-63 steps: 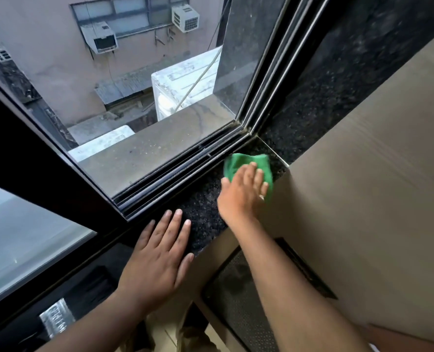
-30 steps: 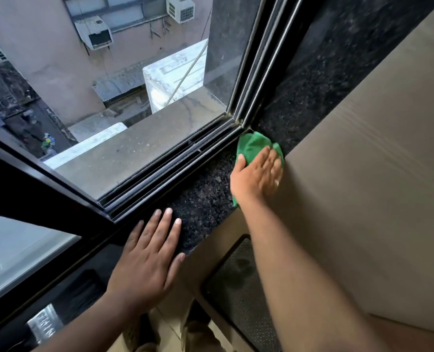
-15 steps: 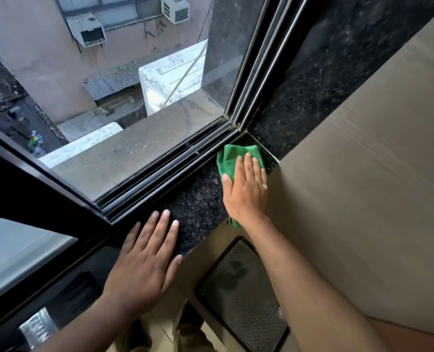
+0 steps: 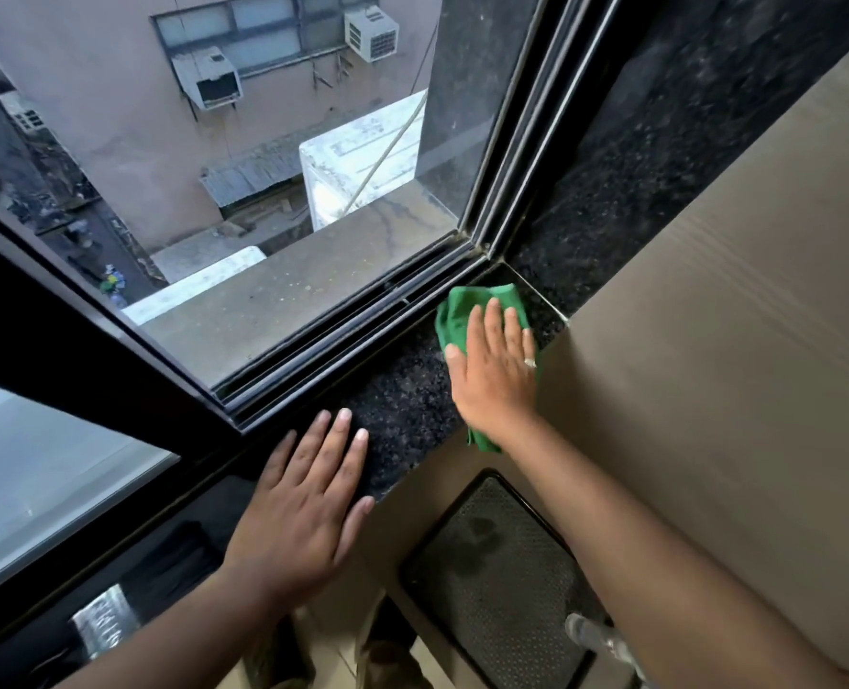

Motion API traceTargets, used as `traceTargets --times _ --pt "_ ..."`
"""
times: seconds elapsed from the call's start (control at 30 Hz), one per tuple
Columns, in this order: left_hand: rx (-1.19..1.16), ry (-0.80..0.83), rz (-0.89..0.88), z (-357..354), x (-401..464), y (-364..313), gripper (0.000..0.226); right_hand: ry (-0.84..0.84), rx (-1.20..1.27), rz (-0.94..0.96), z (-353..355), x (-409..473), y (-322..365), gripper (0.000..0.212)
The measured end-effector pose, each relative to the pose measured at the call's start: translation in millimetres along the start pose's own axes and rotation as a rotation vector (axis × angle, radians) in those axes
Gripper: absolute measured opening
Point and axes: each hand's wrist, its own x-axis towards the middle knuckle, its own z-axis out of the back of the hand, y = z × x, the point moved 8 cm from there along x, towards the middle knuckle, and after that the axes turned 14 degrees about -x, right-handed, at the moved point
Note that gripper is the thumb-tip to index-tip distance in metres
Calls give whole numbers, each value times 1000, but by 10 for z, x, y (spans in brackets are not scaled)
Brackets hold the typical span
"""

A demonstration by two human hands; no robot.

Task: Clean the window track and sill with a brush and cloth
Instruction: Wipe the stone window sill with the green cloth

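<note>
A green cloth [image 4: 462, 310] lies on the black speckled stone sill [image 4: 402, 405], near its right corner. My right hand [image 4: 494, 370] presses flat on the cloth, fingers together, pointing toward the corner; a ring shows on one finger. A bit of cloth sticks out under my wrist at the sill's front edge. My left hand [image 4: 303, 509] rests flat on the sill's front edge, fingers spread, holding nothing. The dark metal window track [image 4: 343, 340] runs diagonally just behind the sill. No brush is in view.
A beige wall panel [image 4: 710, 340] rises to the right of the sill. Dark speckled stone [image 4: 661, 141] lines the side reveal. Below the sill stands a black perforated surface [image 4: 497, 569]. Outside are a concrete ledge [image 4: 283, 300] and air-conditioner units [image 4: 208, 82].
My right hand wiped the cloth into the corner, back, and now sits slightly further toward the corner again. My left hand has stayed flat on the sill edge.
</note>
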Motion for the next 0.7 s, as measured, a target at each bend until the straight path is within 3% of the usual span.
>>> traceTargets --times 0.07,0.13,0.23,0.37,0.43,0.6,0.7 --pt "-6 7 5 -2 3 0 65 4 21 187 -35 -217 -80 72" --pt "7 14 2 6 5 -5 65 14 -4 249 -22 -166 -288 75" --pt "15 16 3 12 6 -5 65 19 -56 84 51 209 -457 71" --pt "14 20 4 3 19 7 65 92 -34 -227 48 426 -147 73" --pt "21 14 6 4 28 8 65 98 -15 -274 48 388 67 74" --pt "13 12 8 15 32 6 65 -24 8 98 52 -128 258 68" --pt "1 19 7 11 33 11 65 9 8 348 -23 -348 18 68"
